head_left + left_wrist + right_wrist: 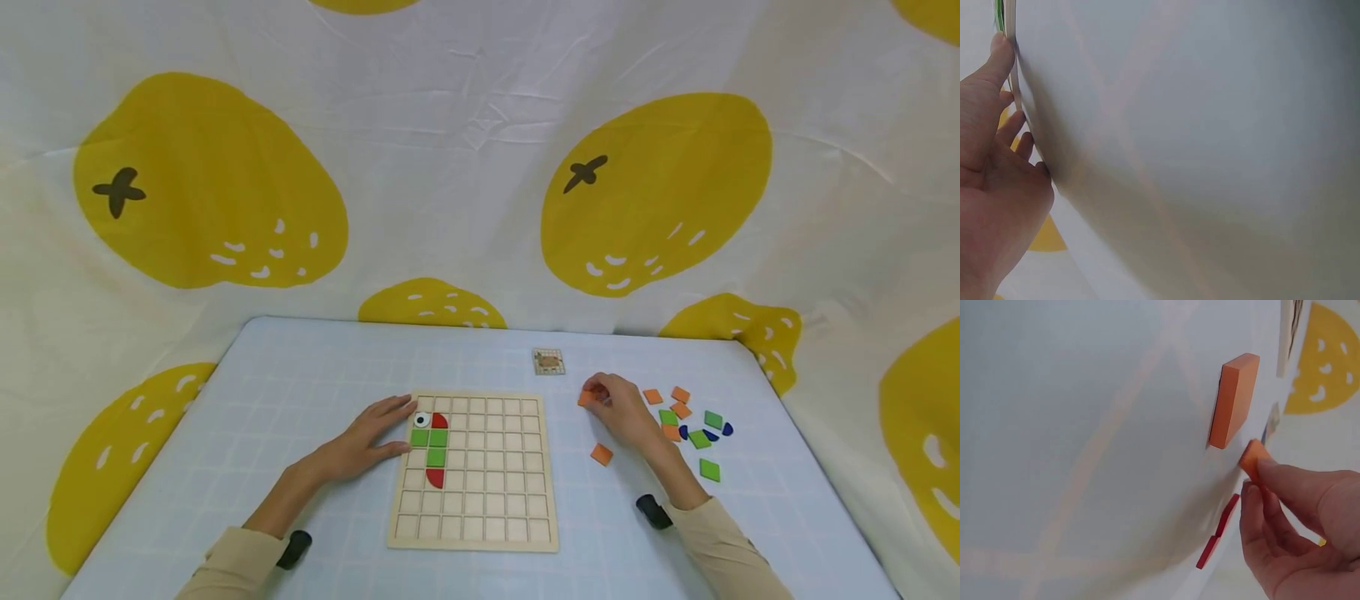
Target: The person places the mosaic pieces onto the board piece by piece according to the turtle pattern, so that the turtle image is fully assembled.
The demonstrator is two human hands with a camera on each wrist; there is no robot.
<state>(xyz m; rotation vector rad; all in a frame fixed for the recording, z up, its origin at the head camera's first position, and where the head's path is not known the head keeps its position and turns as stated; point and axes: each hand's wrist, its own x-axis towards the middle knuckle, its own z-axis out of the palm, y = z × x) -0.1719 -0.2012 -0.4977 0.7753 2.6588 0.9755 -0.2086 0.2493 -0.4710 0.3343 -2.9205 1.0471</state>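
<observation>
A wooden grid board (496, 504) lies on the table, with an eye tile (422, 420), several green square tiles (437, 457) and red quarter-round tiles (436, 477) in its upper left cells. My left hand (365, 439) rests against the board's left edge, thumb and fingers spread and relaxed; the left wrist view shows the thumb (1001, 55) at the board's side. Right of the board, my right hand (621, 410) pinches an orange square tile (1252, 458) between thumb and fingers. Another orange tile (1234, 403) lies near it. Two red pieces (1227, 515) show beside the hand in the right wrist view.
Loose orange, green and dark blue tiles (699, 439) lie scattered right of my right hand. A small pattern card (549, 362) sits behind the board's right corner. A lemon-print curtain (450, 167) hangs behind the table (315, 367).
</observation>
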